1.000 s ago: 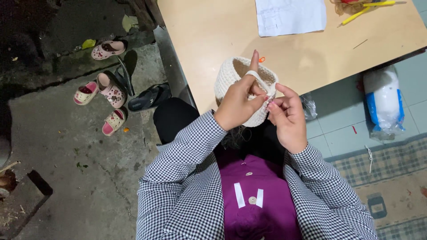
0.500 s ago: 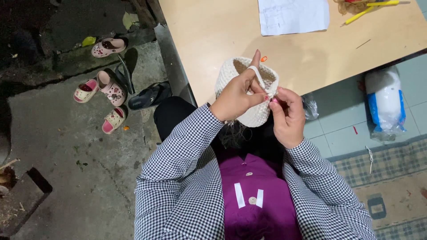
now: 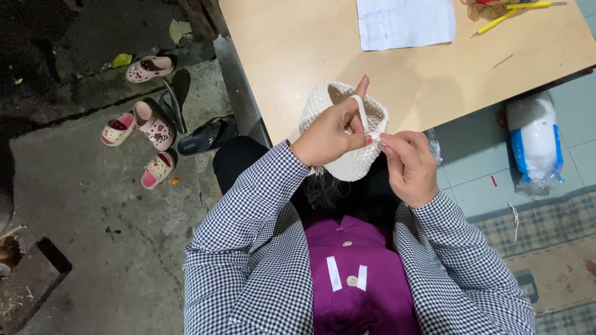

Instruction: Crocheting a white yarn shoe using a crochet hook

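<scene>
Both hands pinched the work: the left hand [image 3: 329, 133] closed its grip on the white crocheted pouch [image 3: 347, 133], a strand looped over its finger; the right hand [image 3: 406, 164] nipped the rim beside it. Beyond them, on the counter [image 3: 298, 49], lay paper [image 3: 403, 22] and yellow hooks [image 3: 509, 12]. Body looked formed; rim seemed unfinished.

A light wooden table [image 3: 298, 56] stands over grey concrete floor [image 3: 93, 248]; pale tiles [image 3: 472, 180] and a checked rug [image 3: 546, 236] lie to its right.
</scene>
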